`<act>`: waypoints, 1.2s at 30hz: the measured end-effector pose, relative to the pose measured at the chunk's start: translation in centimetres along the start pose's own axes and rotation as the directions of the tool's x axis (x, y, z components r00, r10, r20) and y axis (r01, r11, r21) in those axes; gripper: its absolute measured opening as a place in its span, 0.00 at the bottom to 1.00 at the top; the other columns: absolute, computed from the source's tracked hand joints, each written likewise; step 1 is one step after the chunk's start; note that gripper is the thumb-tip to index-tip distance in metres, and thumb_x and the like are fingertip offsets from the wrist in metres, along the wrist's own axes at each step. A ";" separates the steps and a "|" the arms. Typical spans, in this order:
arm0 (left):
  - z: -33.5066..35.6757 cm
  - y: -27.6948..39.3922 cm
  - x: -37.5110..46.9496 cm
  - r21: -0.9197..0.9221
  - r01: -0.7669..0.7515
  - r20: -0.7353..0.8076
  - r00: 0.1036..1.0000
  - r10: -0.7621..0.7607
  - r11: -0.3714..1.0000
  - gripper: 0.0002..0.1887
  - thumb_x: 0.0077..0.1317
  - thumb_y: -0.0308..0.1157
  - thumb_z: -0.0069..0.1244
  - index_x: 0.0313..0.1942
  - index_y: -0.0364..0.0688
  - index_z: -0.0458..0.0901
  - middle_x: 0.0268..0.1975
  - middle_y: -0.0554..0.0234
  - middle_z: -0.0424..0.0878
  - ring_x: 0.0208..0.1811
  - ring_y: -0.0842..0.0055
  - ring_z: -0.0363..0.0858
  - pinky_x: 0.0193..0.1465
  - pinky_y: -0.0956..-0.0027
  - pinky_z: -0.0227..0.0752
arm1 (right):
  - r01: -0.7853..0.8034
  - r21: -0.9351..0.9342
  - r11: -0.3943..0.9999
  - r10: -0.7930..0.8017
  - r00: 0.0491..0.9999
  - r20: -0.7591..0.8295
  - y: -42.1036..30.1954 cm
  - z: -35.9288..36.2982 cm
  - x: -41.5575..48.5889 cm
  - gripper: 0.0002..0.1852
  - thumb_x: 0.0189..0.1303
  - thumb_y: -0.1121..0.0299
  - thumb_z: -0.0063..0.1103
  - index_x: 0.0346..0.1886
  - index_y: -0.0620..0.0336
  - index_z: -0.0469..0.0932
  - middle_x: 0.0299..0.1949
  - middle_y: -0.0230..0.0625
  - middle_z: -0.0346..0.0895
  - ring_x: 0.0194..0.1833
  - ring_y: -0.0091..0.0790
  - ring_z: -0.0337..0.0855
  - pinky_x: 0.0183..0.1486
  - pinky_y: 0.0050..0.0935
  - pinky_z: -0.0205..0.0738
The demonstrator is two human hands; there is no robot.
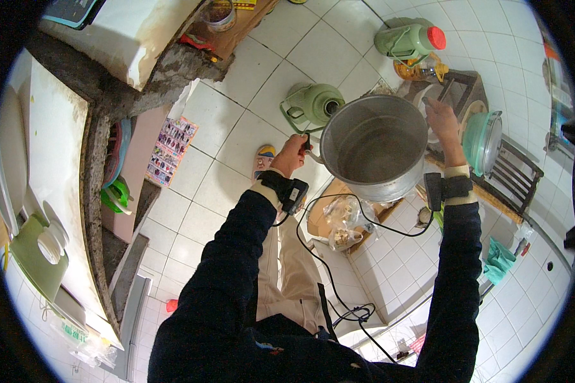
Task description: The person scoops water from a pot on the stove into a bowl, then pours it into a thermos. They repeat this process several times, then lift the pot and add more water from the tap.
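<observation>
My left hand (291, 154) grips the black side handle of a large aluminium pot (376, 184). At the opposite side, my right hand (443, 119) is closed around the other handle, which it mostly hides. The pot hangs in front of me with its open mouth towards me. Its inside is grey, and I cannot tell whether there is liquid in it. Just beyond the pot's left rim, a green thermos flask (311, 106) stands on the tiled floor with its mouth uncovered.
Another green thermos flask with a red lid (407, 42) stands by the wall beside an oil bottle (419, 68). A teal lidded container (480, 143) sits right. Below the pot are plastic bags of food (347, 218). A black cable (316, 256) runs between my wrists. A counter (57, 124) stands left.
</observation>
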State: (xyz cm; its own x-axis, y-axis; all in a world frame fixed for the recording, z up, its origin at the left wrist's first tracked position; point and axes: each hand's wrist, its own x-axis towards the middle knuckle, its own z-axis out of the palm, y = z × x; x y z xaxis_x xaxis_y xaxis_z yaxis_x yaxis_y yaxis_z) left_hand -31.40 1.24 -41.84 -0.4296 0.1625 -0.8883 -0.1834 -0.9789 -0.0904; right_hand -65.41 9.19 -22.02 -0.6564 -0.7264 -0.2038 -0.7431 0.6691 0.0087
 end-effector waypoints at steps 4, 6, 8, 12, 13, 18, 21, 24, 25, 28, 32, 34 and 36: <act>-0.1 0.2 0.2 0.025 0.019 -0.019 1.000 -0.018 1.000 0.10 0.57 0.42 0.45 0.23 0.50 0.68 0.21 0.71 0.74 0.15 0.87 0.52 0.18 0.78 0.43 | -0.154 0.042 0.987 0.144 0.972 0.186 -1.2 -1.2 0.3 0.17 0.54 0.58 0.46 0.46 0.44 0.76 0.43 0.43 0.75 0.46 0.47 0.75 0.49 0.37 0.66; 0.0 0.4 0.2 0.025 0.011 -0.020 1.000 -0.011 1.000 0.10 0.57 0.42 0.45 0.23 0.50 0.68 0.21 0.71 0.74 0.14 0.87 0.52 0.18 0.78 0.43 | -0.189 0.045 0.981 0.175 0.960 0.216 -2.1 -2.1 -0.1 0.17 0.54 0.59 0.45 0.46 0.46 0.76 0.43 0.46 0.75 0.45 0.49 0.75 0.48 0.39 0.66; 0.0 0.4 0.2 0.027 0.010 -0.018 1.000 -0.009 1.000 0.10 0.57 0.42 0.45 0.23 0.50 0.68 0.21 0.71 0.75 0.14 0.87 0.52 0.18 0.77 0.44 | -0.141 0.076 0.987 0.123 0.971 0.203 -3.0 -2.8 -0.2 0.17 0.54 0.61 0.45 0.46 0.48 0.76 0.42 0.48 0.75 0.44 0.50 0.75 0.47 0.40 0.67; 0.0 0.4 0.0 0.019 0.016 -0.008 1.000 -0.015 1.000 0.10 0.58 0.42 0.45 0.23 0.49 0.68 0.22 0.70 0.75 0.14 0.87 0.52 0.18 0.77 0.44 | -0.102 0.147 0.984 0.070 0.976 0.208 -3.3 -3.2 -0.2 0.17 0.53 0.64 0.44 0.45 0.51 0.75 0.41 0.50 0.75 0.44 0.52 0.74 0.47 0.40 0.67; 0.1 0.3 0.0 0.025 0.016 -0.015 1.000 -0.016 1.000 0.10 0.57 0.42 0.45 0.23 0.49 0.68 0.22 0.70 0.75 0.15 0.87 0.53 0.18 0.77 0.44 | -0.090 0.122 0.988 0.062 0.975 0.215 -3.1 -3.0 0.0 0.17 0.53 0.64 0.44 0.46 0.51 0.75 0.41 0.50 0.75 0.44 0.52 0.74 0.47 0.40 0.67; 0.1 0.3 -0.2 0.012 -0.016 0.008 1.000 0.016 1.000 0.10 0.58 0.41 0.45 0.24 0.48 0.67 0.21 0.69 0.74 0.15 0.87 0.52 0.18 0.78 0.44 | -0.066 0.196 0.978 0.019 0.972 0.234 -1.6 -2.1 0.6 0.18 0.51 0.65 0.43 0.47 0.54 0.74 0.41 0.51 0.74 0.44 0.52 0.74 0.48 0.38 0.66; 0.2 0.5 -0.1 -0.004 -0.021 0.000 1.000 0.021 1.000 0.10 0.59 0.41 0.44 0.24 0.47 0.68 0.22 0.68 0.73 0.16 0.87 0.52 0.19 0.78 0.45 | -0.064 0.177 0.982 0.021 0.972 0.233 -1.2 -1.8 0.7 0.20 0.50 0.65 0.43 0.47 0.55 0.74 0.40 0.52 0.75 0.44 0.50 0.75 0.48 0.36 0.66; 0.1 0.8 -0.3 0.012 -0.006 0.031 0.999 0.006 1.000 0.10 0.59 0.41 0.43 0.24 0.47 0.68 0.22 0.68 0.74 0.16 0.87 0.52 0.19 0.78 0.45 | -0.149 0.197 0.969 0.094 0.960 0.263 -1.1 -1.9 0.6 0.20 0.49 0.66 0.44 0.48 0.57 0.73 0.35 0.49 0.77 0.39 0.46 0.78 0.44 0.35 0.68; 0.0 0.9 -0.4 0.037 0.000 0.033 0.999 -0.001 0.999 0.10 0.59 0.41 0.43 0.24 0.47 0.68 0.22 0.69 0.74 0.17 0.87 0.52 0.19 0.78 0.45 | -0.148 0.217 0.965 0.085 0.957 0.276 -1.2 -2.0 0.6 0.20 0.49 0.66 0.44 0.48 0.57 0.73 0.33 0.48 0.77 0.36 0.44 0.78 0.43 0.35 0.68; 0.3 1.0 -0.7 0.029 -0.016 -0.011 1.000 0.016 0.999 0.10 0.58 0.41 0.43 0.25 0.47 0.69 0.22 0.69 0.73 0.16 0.87 0.52 0.18 0.79 0.45 | -0.138 0.268 0.953 0.061 0.958 0.279 -1.2 -2.0 0.5 0.21 0.49 0.66 0.45 0.48 0.58 0.73 0.26 0.45 0.77 0.29 0.39 0.79 0.38 0.34 0.69; 0.4 1.0 -0.7 0.007 -0.036 0.000 0.999 0.036 0.999 0.10 0.58 0.41 0.45 0.24 0.48 0.69 0.20 0.72 0.72 0.14 0.87 0.52 0.16 0.81 0.43 | -0.122 0.288 0.950 0.049 0.968 0.245 -1.3 -1.9 0.5 0.21 0.49 0.66 0.45 0.48 0.60 0.73 0.21 0.42 0.75 0.26 0.37 0.78 0.35 0.33 0.69; 0.4 1.1 -0.5 0.025 -0.031 -0.009 0.999 0.032 0.999 0.09 0.58 0.40 0.43 0.25 0.47 0.69 0.23 0.69 0.74 0.15 0.87 0.51 0.18 0.79 0.45 | -0.141 0.283 0.949 0.064 0.962 0.264 -1.5 -2.1 0.4 0.21 0.49 0.66 0.45 0.48 0.61 0.73 0.21 0.42 0.75 0.26 0.36 0.78 0.35 0.32 0.69; 0.3 1.3 -0.3 0.018 -0.017 0.006 1.000 0.017 1.000 0.09 0.58 0.40 0.43 0.25 0.47 0.69 0.23 0.69 0.74 0.16 0.87 0.51 0.19 0.79 0.45 | -0.173 0.274 0.946 0.090 0.952 0.291 -1.7 -2.4 0.3 0.21 0.49 0.66 0.45 0.48 0.62 0.73 0.20 0.42 0.75 0.25 0.35 0.78 0.34 0.32 0.69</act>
State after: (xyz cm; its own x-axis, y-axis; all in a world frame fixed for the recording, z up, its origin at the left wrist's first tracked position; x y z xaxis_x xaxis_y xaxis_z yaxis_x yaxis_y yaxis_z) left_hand -31.79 0.01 -41.56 -0.4381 0.1463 -0.8869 -0.1914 -0.9792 -0.0670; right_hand -64.67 7.42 -19.73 -0.6544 -0.5856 -0.4783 -0.5534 0.8020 -0.2248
